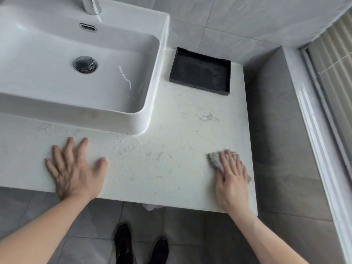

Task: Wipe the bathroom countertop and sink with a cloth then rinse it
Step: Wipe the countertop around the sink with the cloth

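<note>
Near the countertop's (171, 134) front right corner, the right hand (231, 180) presses a grey cloth (215, 161) flat, fingers straight. Bare counter stretches leftward to the left hand (76, 168), splayed flat, holding nothing, before the sink (80, 103).

Right hand (231, 180) (flat) on cloth (214, 161)

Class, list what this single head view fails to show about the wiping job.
- Faucet: cut off by the top edge; handle unseen.
- Sink: left part cut off by the frame edge.
- Cloth: mostly hidden under the right hand; fingertips blurred.
- Countertop beneath the flat left hand: hidden.
</note>
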The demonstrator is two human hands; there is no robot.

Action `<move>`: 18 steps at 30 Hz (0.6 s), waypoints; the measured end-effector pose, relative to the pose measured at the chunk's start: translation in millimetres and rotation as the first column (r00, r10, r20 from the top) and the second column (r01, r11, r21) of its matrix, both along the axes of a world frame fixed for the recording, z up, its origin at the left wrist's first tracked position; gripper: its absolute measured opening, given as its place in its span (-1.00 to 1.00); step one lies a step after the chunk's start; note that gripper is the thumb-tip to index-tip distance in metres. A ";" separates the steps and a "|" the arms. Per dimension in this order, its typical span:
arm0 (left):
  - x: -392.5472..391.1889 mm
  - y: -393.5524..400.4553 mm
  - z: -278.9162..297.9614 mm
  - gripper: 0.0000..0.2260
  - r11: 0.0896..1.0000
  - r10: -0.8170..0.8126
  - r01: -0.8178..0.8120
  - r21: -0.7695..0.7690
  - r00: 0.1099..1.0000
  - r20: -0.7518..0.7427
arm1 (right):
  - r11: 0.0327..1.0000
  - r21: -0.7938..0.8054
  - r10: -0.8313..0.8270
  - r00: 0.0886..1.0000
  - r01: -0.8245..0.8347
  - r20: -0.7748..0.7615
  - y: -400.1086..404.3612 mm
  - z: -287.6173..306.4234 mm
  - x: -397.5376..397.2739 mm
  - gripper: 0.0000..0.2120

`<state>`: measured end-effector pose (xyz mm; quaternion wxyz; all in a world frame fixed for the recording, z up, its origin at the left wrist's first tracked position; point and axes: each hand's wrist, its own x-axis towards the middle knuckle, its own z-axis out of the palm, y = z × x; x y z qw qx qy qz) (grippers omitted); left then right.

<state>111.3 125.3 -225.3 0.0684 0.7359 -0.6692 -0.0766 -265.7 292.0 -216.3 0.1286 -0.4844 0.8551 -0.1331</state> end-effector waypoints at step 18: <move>0.4 0.2 -1.9 -0.31 1.000 0.004 -0.004 0.005 1.000 -0.007 | 0.909 -0.013 0.416 0.908 -0.415 0.061 -20.8 3.4 166.0 -0.43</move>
